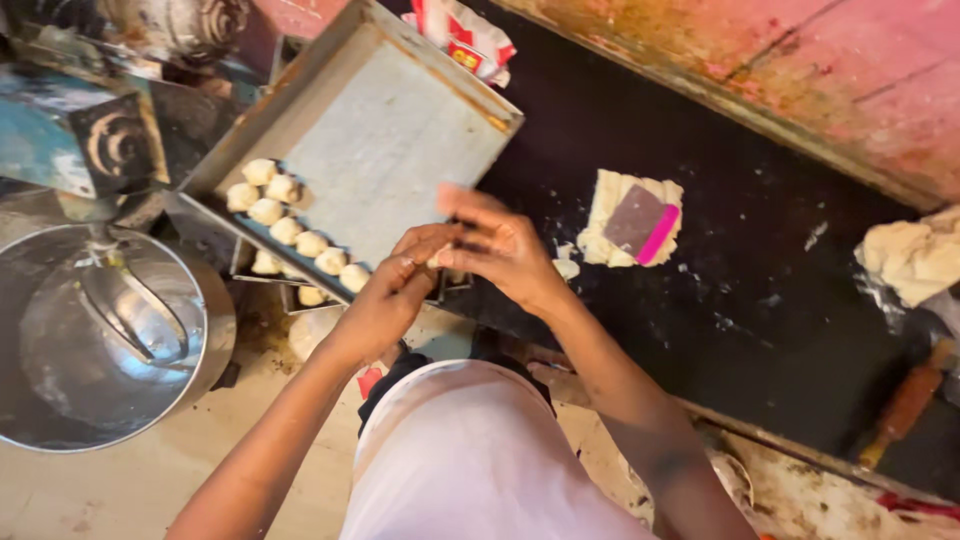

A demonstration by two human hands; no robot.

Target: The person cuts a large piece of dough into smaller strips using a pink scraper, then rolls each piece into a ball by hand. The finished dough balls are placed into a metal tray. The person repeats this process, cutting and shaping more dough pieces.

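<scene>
My left hand (392, 290) and my right hand (495, 245) are pressed together over the near edge of a metal baking tray (400, 130). A small pale piece of dough sits between the palms and is mostly hidden. Several dough balls (285, 215) lie in rows along the tray's left and near edge. To the right, a slab of dough (610, 215) rests on the black counter (760, 270) with a grey scraper with a pink handle (643, 226) lying on top of it.
A bigger dough lump (915, 258) sits at the counter's right edge, and a wooden rolling pin (905, 405) lies below it. A steel mixing bowl (95, 335) with a beater stands at the left. A printed packet (465, 35) lies behind the tray. Dough scraps dot the counter.
</scene>
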